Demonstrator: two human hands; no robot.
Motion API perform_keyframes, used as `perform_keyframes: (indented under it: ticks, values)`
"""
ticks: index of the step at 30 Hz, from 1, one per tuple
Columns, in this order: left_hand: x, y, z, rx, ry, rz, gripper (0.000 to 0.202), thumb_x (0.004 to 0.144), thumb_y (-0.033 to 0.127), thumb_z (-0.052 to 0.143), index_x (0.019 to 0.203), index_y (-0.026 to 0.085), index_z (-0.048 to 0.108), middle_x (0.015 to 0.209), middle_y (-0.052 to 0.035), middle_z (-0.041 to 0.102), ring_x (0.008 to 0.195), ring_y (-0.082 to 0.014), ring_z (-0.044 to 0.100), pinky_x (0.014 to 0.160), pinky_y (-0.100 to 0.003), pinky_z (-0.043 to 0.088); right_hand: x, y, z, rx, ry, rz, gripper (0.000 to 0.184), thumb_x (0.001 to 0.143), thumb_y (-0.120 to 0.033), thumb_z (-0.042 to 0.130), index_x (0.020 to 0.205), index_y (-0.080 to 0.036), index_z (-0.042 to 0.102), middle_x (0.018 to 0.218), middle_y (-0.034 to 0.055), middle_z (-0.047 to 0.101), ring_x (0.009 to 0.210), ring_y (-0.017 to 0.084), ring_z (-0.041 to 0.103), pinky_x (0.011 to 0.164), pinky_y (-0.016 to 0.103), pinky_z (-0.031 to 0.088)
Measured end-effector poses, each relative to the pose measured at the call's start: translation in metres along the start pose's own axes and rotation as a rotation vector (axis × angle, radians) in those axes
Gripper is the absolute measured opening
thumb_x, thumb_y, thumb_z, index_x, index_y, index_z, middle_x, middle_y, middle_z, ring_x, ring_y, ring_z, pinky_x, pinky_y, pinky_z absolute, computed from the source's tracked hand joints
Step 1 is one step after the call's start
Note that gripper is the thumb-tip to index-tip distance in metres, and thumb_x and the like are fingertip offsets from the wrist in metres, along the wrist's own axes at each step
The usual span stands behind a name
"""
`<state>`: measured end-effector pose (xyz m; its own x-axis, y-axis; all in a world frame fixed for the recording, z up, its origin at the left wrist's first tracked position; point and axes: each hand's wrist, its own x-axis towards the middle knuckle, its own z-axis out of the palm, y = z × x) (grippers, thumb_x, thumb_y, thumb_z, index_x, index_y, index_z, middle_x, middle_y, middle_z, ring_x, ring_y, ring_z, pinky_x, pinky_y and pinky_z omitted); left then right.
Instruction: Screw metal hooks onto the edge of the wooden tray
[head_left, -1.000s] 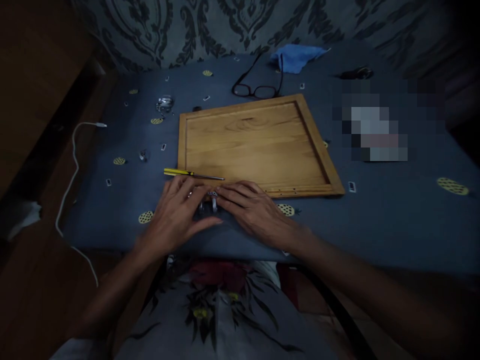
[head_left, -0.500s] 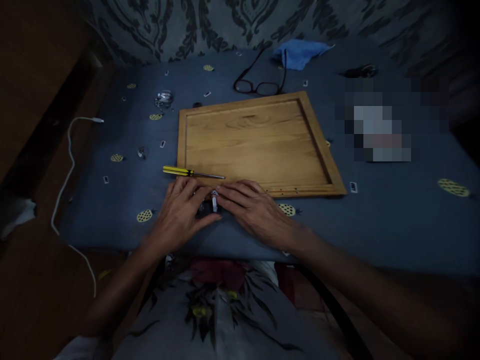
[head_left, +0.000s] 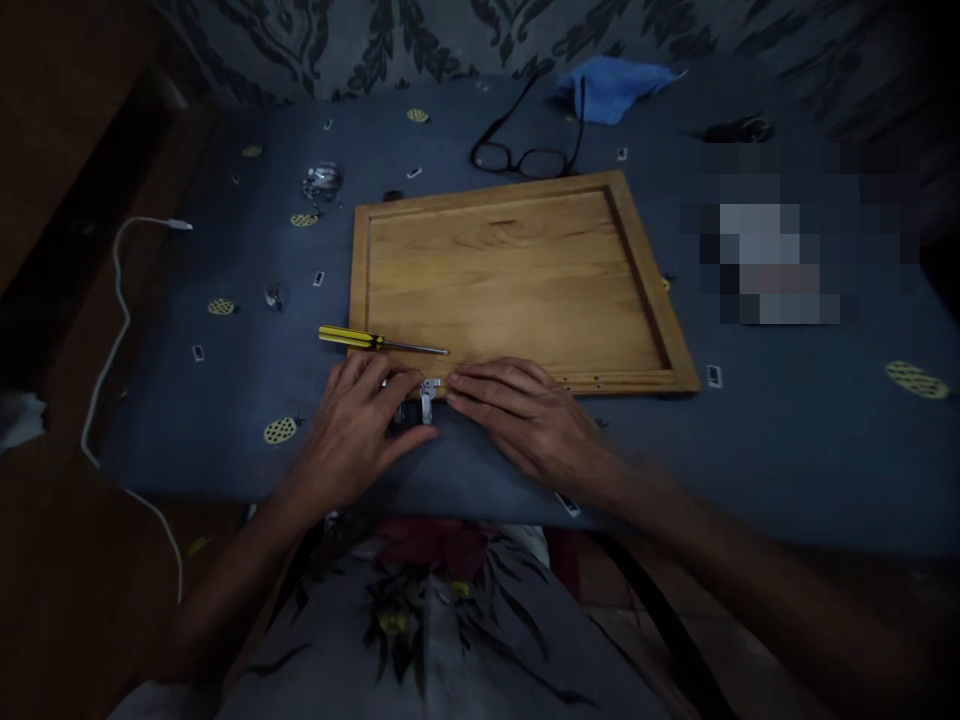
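A wooden panel (head_left: 510, 280) with a raised frame lies flat on the blue cloth-covered table (head_left: 787, 430). At its near edge sits a small metal hinge (head_left: 429, 397). My left hand (head_left: 358, 425) is curled around the hinge from the left, thumb and fingers pinching it. My right hand (head_left: 521, 415) rests flat beside it, fingertips touching the hinge and the panel's near edge. A yellow-handled screwdriver (head_left: 375, 342) lies just beyond my left hand, its tip over the panel's corner.
Black glasses (head_left: 529, 150) and a blue cloth (head_left: 611, 88) lie behind the panel. Small metal parts (head_left: 322, 182) sit at the back left, another piece (head_left: 273, 296) nearer. A white cable (head_left: 112, 330) hangs off the table's left edge. A blurred patch lies to the right.
The hands stayed on the hinge at the panel's near edge, and the hinge now shows more between them. The view shifted slightly.
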<state>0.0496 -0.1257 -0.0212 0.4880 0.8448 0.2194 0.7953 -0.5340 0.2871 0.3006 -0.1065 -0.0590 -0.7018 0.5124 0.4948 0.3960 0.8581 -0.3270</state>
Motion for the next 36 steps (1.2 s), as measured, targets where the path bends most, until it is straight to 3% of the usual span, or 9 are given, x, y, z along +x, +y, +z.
perform_keyframes:
  ticks: [5, 14, 19, 28, 32, 36]
  values:
    - [0.000, 0.000, -0.001, -0.002, -0.022, -0.005, 0.040, 0.092, 0.042, 0.075, 0.122, 0.018, 0.062, 0.118, -0.0105, 0.066, 0.112, -0.0320, 0.056, 0.093, -0.048, 0.048, 0.005, -0.002, -0.001, -0.045, -0.032, -0.046, 0.040, 0.101, -0.010, 0.053, 0.141, -0.010, 0.060, 0.139, 0.0139, 0.070, 0.135, 0.028, 0.060, 0.109, 0.050, 0.053]
    - [0.000, 0.000, -0.002, -0.027, -0.026, 0.000, 0.037, 0.096, 0.041, 0.069, 0.126, 0.021, 0.060, 0.119, -0.0113, 0.066, 0.114, -0.0323, 0.057, 0.097, -0.051, 0.048, 0.009, 0.002, 0.003, -0.110, -0.055, -0.074, 0.034, 0.105, -0.013, 0.046, 0.135, -0.009, 0.063, 0.138, 0.0094, 0.071, 0.129, 0.026, 0.063, 0.109, 0.044, 0.053]
    - [0.001, 0.001, -0.003, -0.016, -0.026, 0.006, 0.037, 0.098, 0.044, 0.066, 0.127, 0.022, 0.059, 0.119, -0.0110, 0.066, 0.114, -0.0319, 0.058, 0.094, -0.049, 0.048, 0.006, 0.002, 0.005, -0.054, -0.103, -0.026, 0.038, 0.105, -0.016, 0.048, 0.141, -0.015, 0.061, 0.140, 0.0098, 0.070, 0.135, 0.025, 0.059, 0.112, 0.047, 0.050]
    - [0.003, 0.002, -0.006, -0.029, -0.047, 0.005, 0.035, 0.100, 0.047, 0.061, 0.125, 0.022, 0.057, 0.119, -0.0108, 0.065, 0.115, -0.0311, 0.058, 0.094, -0.048, 0.049, 0.011, 0.000, 0.000, -0.081, -0.137, -0.020, 0.033, 0.107, -0.019, 0.046, 0.134, -0.018, 0.065, 0.139, 0.0067, 0.071, 0.133, 0.024, 0.059, 0.111, 0.046, 0.050]
    - [0.003, 0.001, -0.006, -0.035, -0.064, -0.008, 0.034, 0.101, 0.049, 0.059, 0.123, 0.024, 0.057, 0.119, -0.0104, 0.065, 0.115, -0.0318, 0.059, 0.093, -0.048, 0.049, 0.010, 0.001, -0.003, -0.076, -0.106, -0.035, 0.035, 0.109, -0.020, 0.039, 0.133, -0.019, 0.066, 0.138, 0.0046, 0.070, 0.132, 0.023, 0.059, 0.111, 0.045, 0.050]
    - [0.004, 0.001, -0.006, -0.038, -0.071, -0.008, 0.035, 0.101, 0.049, 0.060, 0.125, 0.023, 0.057, 0.118, -0.0104, 0.066, 0.115, -0.0309, 0.060, 0.093, -0.048, 0.049, 0.010, 0.000, -0.002, -0.062, -0.096, -0.024, 0.031, 0.107, -0.020, 0.046, 0.129, -0.019, 0.069, 0.135, 0.0049, 0.072, 0.130, 0.025, 0.060, 0.111, 0.046, 0.049]
